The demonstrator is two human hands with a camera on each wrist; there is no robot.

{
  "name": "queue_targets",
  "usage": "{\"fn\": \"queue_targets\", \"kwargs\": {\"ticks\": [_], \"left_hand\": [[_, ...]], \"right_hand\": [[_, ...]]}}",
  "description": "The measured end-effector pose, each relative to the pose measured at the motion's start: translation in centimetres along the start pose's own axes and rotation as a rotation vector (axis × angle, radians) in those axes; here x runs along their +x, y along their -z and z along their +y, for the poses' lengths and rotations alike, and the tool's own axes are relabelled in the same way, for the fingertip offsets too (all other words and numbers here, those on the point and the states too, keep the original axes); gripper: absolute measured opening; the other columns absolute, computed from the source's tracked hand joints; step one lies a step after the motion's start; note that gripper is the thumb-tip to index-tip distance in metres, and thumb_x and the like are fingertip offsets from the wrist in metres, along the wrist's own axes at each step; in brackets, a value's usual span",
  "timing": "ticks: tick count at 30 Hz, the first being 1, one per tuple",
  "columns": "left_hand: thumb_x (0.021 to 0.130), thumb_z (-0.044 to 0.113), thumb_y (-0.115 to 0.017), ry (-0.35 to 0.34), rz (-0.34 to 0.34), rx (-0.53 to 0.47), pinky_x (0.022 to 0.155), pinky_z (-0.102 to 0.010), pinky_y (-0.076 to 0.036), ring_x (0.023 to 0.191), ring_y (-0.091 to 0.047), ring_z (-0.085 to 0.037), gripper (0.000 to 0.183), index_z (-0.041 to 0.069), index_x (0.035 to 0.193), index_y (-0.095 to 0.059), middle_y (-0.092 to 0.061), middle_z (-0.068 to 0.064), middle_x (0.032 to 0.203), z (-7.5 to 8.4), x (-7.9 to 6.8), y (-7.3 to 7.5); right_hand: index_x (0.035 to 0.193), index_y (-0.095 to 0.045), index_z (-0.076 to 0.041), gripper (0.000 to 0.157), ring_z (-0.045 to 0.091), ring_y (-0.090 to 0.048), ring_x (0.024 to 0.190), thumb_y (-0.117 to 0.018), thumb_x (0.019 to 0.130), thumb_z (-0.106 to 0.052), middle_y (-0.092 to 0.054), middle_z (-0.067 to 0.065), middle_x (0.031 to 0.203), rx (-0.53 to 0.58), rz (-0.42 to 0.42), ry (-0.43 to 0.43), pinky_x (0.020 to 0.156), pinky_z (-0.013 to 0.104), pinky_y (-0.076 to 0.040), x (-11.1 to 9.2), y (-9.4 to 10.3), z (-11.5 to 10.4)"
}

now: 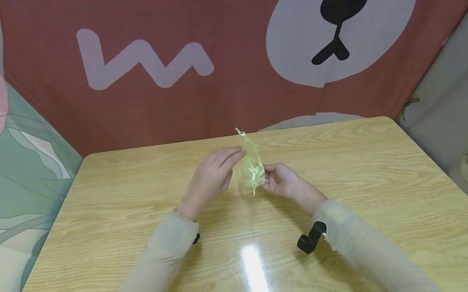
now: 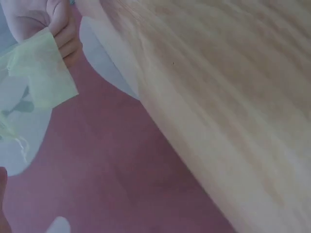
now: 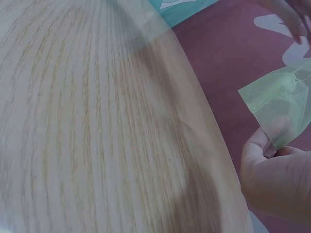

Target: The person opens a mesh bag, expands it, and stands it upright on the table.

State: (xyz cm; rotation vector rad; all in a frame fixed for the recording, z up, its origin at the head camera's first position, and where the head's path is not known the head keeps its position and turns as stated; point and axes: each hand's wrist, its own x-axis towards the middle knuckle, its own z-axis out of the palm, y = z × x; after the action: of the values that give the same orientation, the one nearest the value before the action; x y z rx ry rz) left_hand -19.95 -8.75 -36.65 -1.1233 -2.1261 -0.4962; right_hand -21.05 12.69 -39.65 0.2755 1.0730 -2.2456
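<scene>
A small sheer yellow-green drawstring pouch is held up above the table in the head view, its thin cord ends sticking out at top and bottom. My right hand pinches its right side between thumb and fingers, which the right wrist view shows closely on the pouch. On the other side my left hand hovers with fingers extended beside the pouch. The right wrist view shows a gap between that left hand and the fabric. Whether anything lies inside the pouch I cannot tell.
Beneath both hands lies a light wood-grain table, with a bright light reflection near its front. A brown cloth with a cartoon bear face hangs behind its far edge. Patterned cloths hang at both sides. A black wrist camera juts from the right sleeve.
</scene>
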Motion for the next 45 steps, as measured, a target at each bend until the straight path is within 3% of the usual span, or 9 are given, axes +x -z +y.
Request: {"fn": "queue_targets", "kwargs": {"ticks": [4,14,17,21,25,29,34,38,45], "left_hand": [[0.083,-0.005,-0.057,-0.139,-0.047,0.105,0.100,-0.029,-0.050,0.114,-0.061,-0.021,0.046,0.009,0.127,-0.058,-0.063,-0.006,0.128,0.3,0.2,0.3],[0.082,-0.007,-0.064,-0.190,-0.115,0.196,0.099,-0.025,-0.050,0.111,-0.061,-0.017,0.037,0.009,0.116,-0.063,-0.066,-0.001,0.117,0.5,-0.1,0.4],[0.080,-0.008,-0.066,-0.206,-0.142,0.220,0.098,-0.023,-0.051,0.109,-0.061,-0.015,0.036,0.009,0.112,-0.065,-0.066,-0.001,0.113,0.4,-0.3,0.6],[0.079,-0.007,-0.067,-0.214,-0.171,0.240,0.098,-0.023,-0.051,0.108,-0.061,-0.015,0.035,0.009,0.111,-0.066,-0.066,-0.001,0.112,0.1,-0.5,0.7],[0.081,-0.005,-0.067,-0.231,-0.180,0.259,0.098,-0.023,-0.051,0.108,-0.061,-0.015,0.034,0.009,0.111,-0.066,-0.066,-0.001,0.112,-0.1,-0.6,0.7],[0.079,-0.005,-0.069,-0.241,-0.183,0.280,0.098,-0.022,-0.051,0.107,-0.062,-0.014,0.034,0.010,0.110,-0.066,-0.066,-0.001,0.112,-0.2,-0.7,0.8],[0.078,-0.004,-0.071,-0.240,-0.179,0.304,0.097,-0.022,-0.051,0.106,-0.062,-0.014,0.036,0.011,0.111,-0.065,-0.066,0.000,0.112,-0.3,-0.8,0.9],[0.078,-0.003,-0.071,-0.231,-0.181,0.296,0.096,-0.023,-0.052,0.106,-0.062,-0.014,0.036,0.012,0.111,-0.066,-0.066,0.000,0.111,-0.4,-0.8,0.8],[0.081,-0.002,-0.069,-0.246,-0.173,0.298,0.096,-0.023,-0.052,0.106,-0.062,-0.013,0.034,0.012,0.111,-0.067,-0.067,0.002,0.111,-0.5,-0.8,0.8]], "right_hand": [[0.092,-0.056,-0.005,0.036,0.008,-0.064,0.073,-0.022,0.105,-0.013,-0.064,0.001,0.079,-0.011,0.004,-0.005,0.070,0.016,-0.054,0.0,0.1,0.2],[0.091,-0.058,-0.006,0.039,0.008,-0.064,0.071,-0.023,0.105,-0.012,-0.065,0.000,0.078,-0.052,-0.007,-0.027,0.069,0.016,-0.054,0.3,0.4,0.8],[0.099,-0.055,-0.004,0.032,0.008,-0.064,0.075,-0.025,0.105,-0.013,-0.066,0.000,0.082,-0.159,0.025,-0.028,0.072,0.015,-0.055,0.4,0.5,1.0],[0.128,-0.047,0.005,0.035,0.011,-0.063,0.090,-0.033,0.104,-0.015,-0.066,0.012,0.108,-0.467,0.127,0.026,0.087,0.020,-0.054,0.4,0.7,1.1],[0.140,-0.039,0.006,0.045,0.030,-0.059,0.113,-0.041,0.101,-0.016,-0.051,0.024,0.136,-0.825,0.216,0.207,0.102,0.037,-0.049,-0.1,0.4,0.8],[0.141,-0.041,-0.001,0.044,0.040,-0.047,0.129,-0.045,0.099,-0.010,-0.045,0.022,0.144,-1.113,0.260,0.438,0.106,0.049,-0.045,-1.1,-0.6,0.3],[0.142,-0.042,-0.004,0.047,0.043,-0.038,0.135,-0.050,0.095,-0.007,-0.036,0.020,0.150,-1.384,0.279,0.590,0.109,0.057,-0.038,-2.1,-1.7,0.1],[0.138,-0.046,-0.001,0.046,0.041,-0.036,0.137,-0.052,0.092,-0.004,-0.039,0.020,0.148,-1.478,0.251,0.750,0.112,0.059,-0.033,-2.1,-1.8,0.5],[0.123,-0.060,-0.002,0.039,0.035,-0.050,0.126,-0.054,0.086,0.010,-0.058,0.017,0.133,-1.503,0.088,1.119,0.109,0.051,-0.041,-2.4,-1.6,0.7]]}}
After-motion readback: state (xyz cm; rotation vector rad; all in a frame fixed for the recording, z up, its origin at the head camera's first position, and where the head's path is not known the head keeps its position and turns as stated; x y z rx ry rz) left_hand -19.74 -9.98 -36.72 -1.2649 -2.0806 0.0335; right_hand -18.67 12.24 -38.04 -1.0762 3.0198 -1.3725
